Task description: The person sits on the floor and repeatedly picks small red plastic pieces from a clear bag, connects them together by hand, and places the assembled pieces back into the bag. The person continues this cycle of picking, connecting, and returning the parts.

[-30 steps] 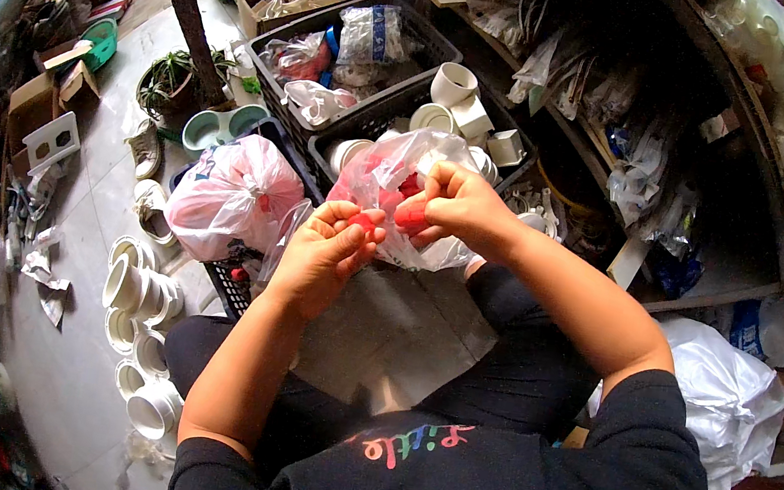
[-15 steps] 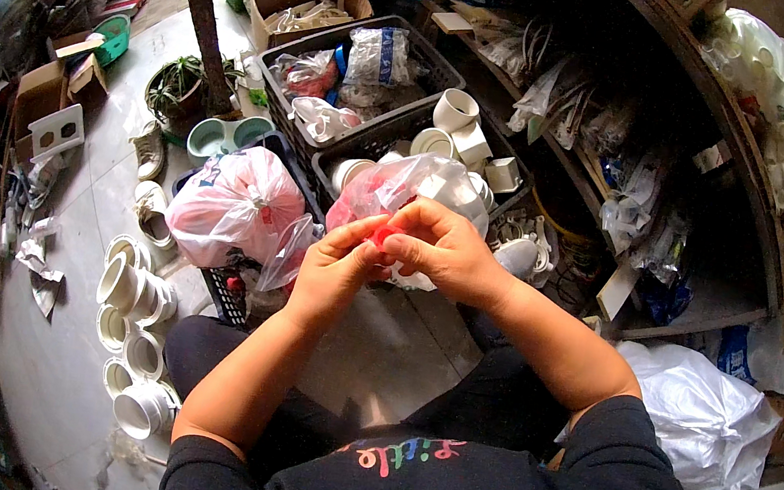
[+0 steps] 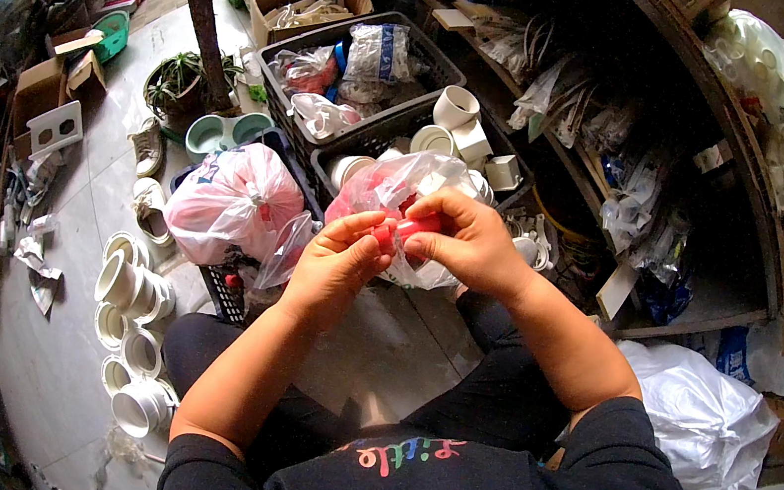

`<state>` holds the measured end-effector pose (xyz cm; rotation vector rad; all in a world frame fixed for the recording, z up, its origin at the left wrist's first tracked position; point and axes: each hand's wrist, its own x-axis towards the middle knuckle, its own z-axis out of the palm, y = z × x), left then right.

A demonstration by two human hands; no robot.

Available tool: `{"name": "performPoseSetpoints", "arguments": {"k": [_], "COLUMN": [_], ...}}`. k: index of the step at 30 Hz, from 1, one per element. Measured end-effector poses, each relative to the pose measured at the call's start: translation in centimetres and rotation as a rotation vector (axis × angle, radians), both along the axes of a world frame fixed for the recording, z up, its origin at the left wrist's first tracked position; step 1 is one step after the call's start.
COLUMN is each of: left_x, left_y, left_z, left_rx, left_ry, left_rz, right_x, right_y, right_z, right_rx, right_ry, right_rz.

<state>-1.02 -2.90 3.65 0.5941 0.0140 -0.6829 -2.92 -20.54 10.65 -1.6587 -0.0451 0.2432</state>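
My left hand (image 3: 333, 272) pinches a small red plastic piece (image 3: 382, 236) between thumb and fingers. Beside it, my right hand (image 3: 477, 247) grips another red plastic piece (image 3: 420, 225), its end close to the first. Whether the two pieces touch is too small to tell. Just beyond my hands lies a clear plastic bag (image 3: 412, 173) with red things inside, resting at the front of a dark crate (image 3: 321, 167). White pipe fittings (image 3: 456, 109) fill much of that crate. Left of my hands sits a tied, translucent bag of pinkish contents (image 3: 236, 201) on a dark basket (image 3: 222, 296).
White fittings (image 3: 141, 408) stand in rows on the tiled floor to my left, near a pair of shoes (image 3: 153, 211). A second crate (image 3: 412, 32) and a cardboard box (image 3: 358, 2) stand farther back. Shelving (image 3: 692, 317) curves along the right, above a white sack (image 3: 701, 399).
My hands have moved slightly apart, the right one shifting to the right. Two red pieces now show between them, where before they were mostly covered by my fingers.
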Motion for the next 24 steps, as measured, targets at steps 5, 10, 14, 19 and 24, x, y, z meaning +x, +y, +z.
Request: {"name": "performPoseSetpoints", "arguments": {"k": [5, 10, 14, 19, 24], "left_x": [0.11, 0.33, 0.34, 0.16, 0.18], "left_y": [0.2, 0.31, 0.39, 0.25, 0.17], "left_z": [-0.27, -0.44, -0.01, 0.04, -0.02], "left_rx": [0.053, 0.086, 0.149, 0.164, 0.192], "left_ry": [-0.055, -0.094, -0.141, -0.145, -0.164], "left_rz": [-0.012, 0.001, 0.021, 0.036, 0.043], "right_x": [-0.37, -0.37, -0.35, -0.27, -0.38], "right_y": [0.47, 0.32, 0.58, 0.58, 1.01], "right_z": [-0.47, -0.75, -0.73, -0.65, -0.33], "right_rx": [-0.137, -0.247, -0.298, -0.307, -0.311], "right_ry": [-0.151, -0.252, -0.324, -0.307, -0.432], "right_rz": [0.012, 0.043, 0.01, 0.032, -0.007]}}
